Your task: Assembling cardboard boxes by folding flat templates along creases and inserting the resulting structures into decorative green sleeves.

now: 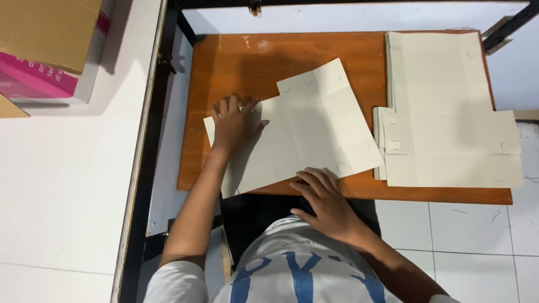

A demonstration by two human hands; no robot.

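Nearest the camera, at the bottom centre of the frame, a white shirt with blue lettering (297, 272) fills the lower edge, cut off by the frame. Two bare forearms rise from it.

Just above, right of centre, the right hand (328, 205) lies palm down with fingers spread loosely, its fingertips touching the near edge of a flat, cream-coloured cardboard box blank (306, 129); it grips nothing. The hand hides a small part of that edge.

Left of centre, the left hand (233, 120) presses flat on the blank's left portion, fingers open and splayed, holding nothing closed. It hides part of the card beneath it.

This blank lies tilted in the middle of the frame on an orange-brown wooden table (236, 62), its lower corner overhanging the table's near edge. Small half-round cut marks show faintly on it.

Right of centre, a stack of similar blanks (443, 112) rests squarely on the table, just beside the tilted one; how many sheets it holds cannot be made out.

Far upper left, on a white surface (67, 168), a pink and brown carton (48, 50) is cut off by the frame.
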